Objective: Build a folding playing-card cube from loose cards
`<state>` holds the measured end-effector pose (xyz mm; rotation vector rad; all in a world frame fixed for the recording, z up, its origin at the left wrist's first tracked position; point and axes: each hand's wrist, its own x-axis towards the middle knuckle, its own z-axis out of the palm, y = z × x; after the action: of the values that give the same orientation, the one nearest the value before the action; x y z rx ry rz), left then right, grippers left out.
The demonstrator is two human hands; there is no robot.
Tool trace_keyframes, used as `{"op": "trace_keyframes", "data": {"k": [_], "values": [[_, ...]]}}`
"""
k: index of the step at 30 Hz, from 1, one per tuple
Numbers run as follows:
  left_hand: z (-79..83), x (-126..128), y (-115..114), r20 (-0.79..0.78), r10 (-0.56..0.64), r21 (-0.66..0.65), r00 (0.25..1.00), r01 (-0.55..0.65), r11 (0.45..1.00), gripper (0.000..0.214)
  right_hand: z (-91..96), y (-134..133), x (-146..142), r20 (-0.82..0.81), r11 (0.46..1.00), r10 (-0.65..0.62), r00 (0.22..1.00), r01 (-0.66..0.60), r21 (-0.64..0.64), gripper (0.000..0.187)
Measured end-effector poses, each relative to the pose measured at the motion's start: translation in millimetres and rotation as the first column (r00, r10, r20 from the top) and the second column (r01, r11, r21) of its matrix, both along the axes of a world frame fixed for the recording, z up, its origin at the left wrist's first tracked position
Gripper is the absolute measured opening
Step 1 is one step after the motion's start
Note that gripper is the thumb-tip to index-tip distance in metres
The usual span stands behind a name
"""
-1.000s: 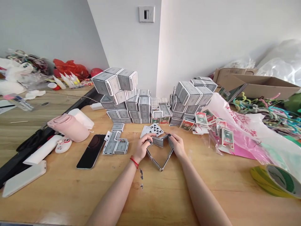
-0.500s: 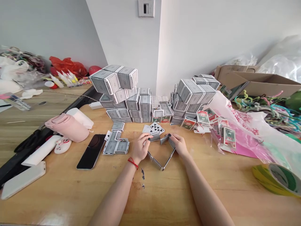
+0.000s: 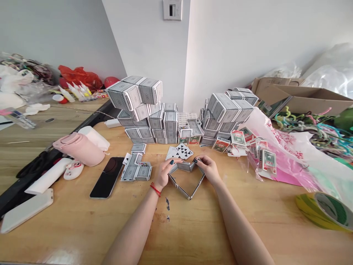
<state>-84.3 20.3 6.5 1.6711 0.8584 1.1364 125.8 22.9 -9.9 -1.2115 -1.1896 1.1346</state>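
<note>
At lower centre of the frame, on the pale wooden desk (image 3: 82, 221), a heart-shaped ring of playing cards (image 3: 179, 187) stands on edge, its smooth, narrow sides meeting in a point nearest the person. The left hand (image 3: 164, 173), with a red string bracelet (image 3: 156, 190) at its wrist, and the right hand (image 3: 209, 169) are apart, each clamped on the ring's upper cards and partly hiding them. Just behind lie fanned playing cards (image 3: 179, 152) printed with black clubs. Boxy stacks of grey-backed cards (image 3: 150, 92) rise at upper centre. Red-and-green card boxes (image 3: 220, 145) to the right carry printing too small to read.
</note>
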Motion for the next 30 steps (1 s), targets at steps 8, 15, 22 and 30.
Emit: {"op": "trace_keyframes", "data": {"k": [8, 15, 22, 30], "values": [[6.2, -2, 0, -0.113, -0.041, 0.016, 0.993, 0.043, 0.999, 0.051, 2.6, 0, 2, -0.067, 0.994, 0.078, 0.995, -0.082, -0.072, 0.027], [7.1, -2, -4, -0.218, -0.024, 0.109, 0.976, 0.049, 0.993, 0.043, 4.7, -1, 5, -0.098, 0.985, 0.134, 0.986, -0.143, -0.095, 0.030], [16.2, 5, -7, -0.286, 0.102, 0.159, 0.953, -0.058, 0.986, 0.026, 0.8, -2, 3, -0.110, 0.997, 0.025, 0.994, -0.033, -0.072, 0.040], [48.6, 40, 7, -0.720, 0.139, 0.315, 0.680, 0.141, 0.939, 0.021, -7.4, 0, 2, -0.074, 0.996, -0.081, 0.994, 0.077, -0.048, 0.049]]}}
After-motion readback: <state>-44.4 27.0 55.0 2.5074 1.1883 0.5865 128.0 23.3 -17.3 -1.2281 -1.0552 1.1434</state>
